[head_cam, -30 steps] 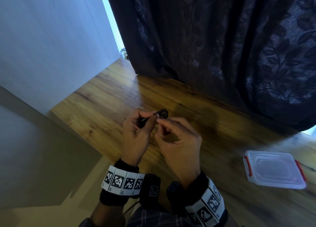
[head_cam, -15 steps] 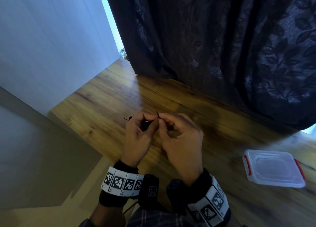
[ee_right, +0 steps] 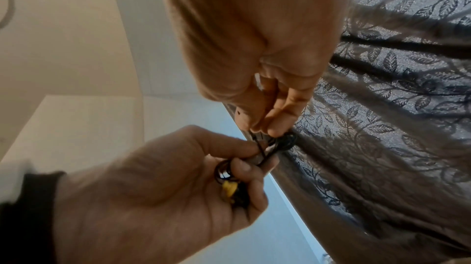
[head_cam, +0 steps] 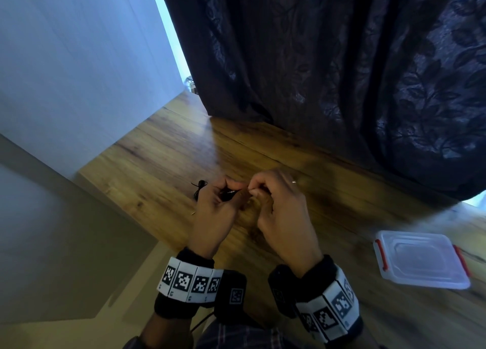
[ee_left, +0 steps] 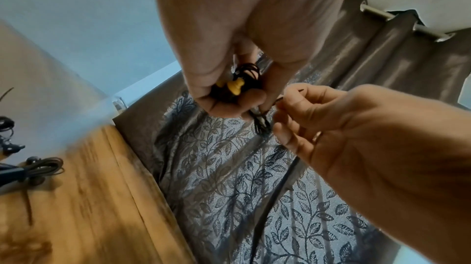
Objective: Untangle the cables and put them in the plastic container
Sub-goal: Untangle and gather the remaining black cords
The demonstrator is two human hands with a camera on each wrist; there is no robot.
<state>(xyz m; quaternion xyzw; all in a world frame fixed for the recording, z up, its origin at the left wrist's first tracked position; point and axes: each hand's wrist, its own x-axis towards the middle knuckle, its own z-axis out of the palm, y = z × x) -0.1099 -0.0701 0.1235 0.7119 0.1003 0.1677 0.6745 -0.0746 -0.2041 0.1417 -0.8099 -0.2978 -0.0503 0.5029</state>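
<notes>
Both hands work on a thin black cable [head_cam: 228, 194] above the wooden table [head_cam: 163, 154]. My left hand [head_cam: 214, 209] grips a small coiled bundle of the cable [ee_left: 248, 76] with a yellow piece [ee_left: 234, 87] among the loops; the same yellow piece [ee_right: 228, 187] shows in the right wrist view. My right hand [head_cam: 278, 204] pinches a strand of that cable [ee_right: 262, 150] between thumb and forefinger, close against the left fingers. A loose end of cable [head_cam: 200, 186] pokes out left of the left hand. The plastic container [head_cam: 420, 260], clear with red clips and its lid on, sits at the right.
A dark leaf-patterned curtain [head_cam: 342, 72] hangs along the table's far side. More bundled cables [ee_left: 38, 168] lie on the table, seen in the left wrist view. The table's left edge [head_cam: 110, 193] drops off beside a pale wall [head_cam: 65, 59].
The cable loops that stood above the fingers a second ago have been drawn into the hands. A loose end now sticks out to the left of the left hand.
</notes>
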